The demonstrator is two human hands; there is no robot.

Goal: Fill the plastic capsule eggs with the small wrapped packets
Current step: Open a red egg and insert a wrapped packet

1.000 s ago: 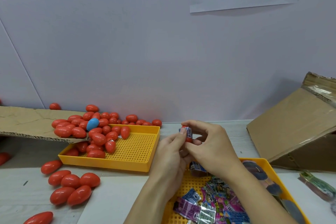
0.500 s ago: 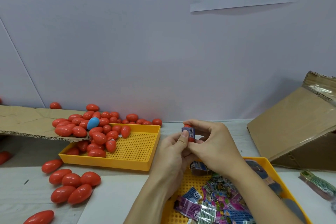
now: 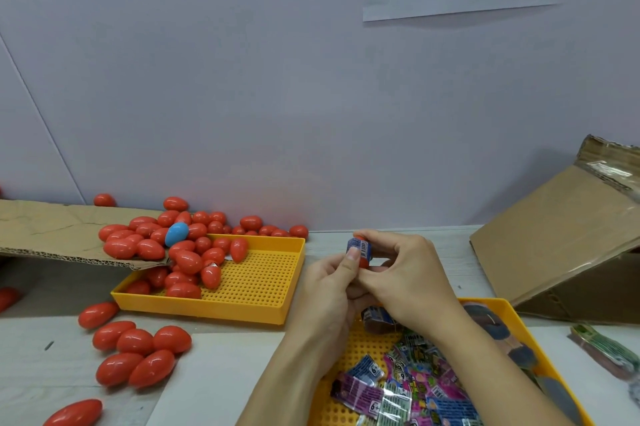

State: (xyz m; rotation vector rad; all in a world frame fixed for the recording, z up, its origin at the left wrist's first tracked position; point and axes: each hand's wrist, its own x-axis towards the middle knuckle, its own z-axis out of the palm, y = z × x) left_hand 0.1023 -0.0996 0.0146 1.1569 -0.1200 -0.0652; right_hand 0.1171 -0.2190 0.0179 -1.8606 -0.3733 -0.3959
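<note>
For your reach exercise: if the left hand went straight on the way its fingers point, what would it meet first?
The left hand points up and away, toward the wall. Past the packet it pinches, the table looks free, so probably the wall; depth is unclear.

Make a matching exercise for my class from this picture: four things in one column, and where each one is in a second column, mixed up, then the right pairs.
Things
1. blue egg
2. blue packet
3. heap of wrapped packets
4. cardboard box

Places
A. in the near yellow tray, under the forearms
B. far right of the table, tipped on its side
C. pinched between the left hand and the right hand, against a red egg half
D. among the red eggs piled at the far tray

Pairs: 1-D, 2-C, 3-A, 4-B
</note>
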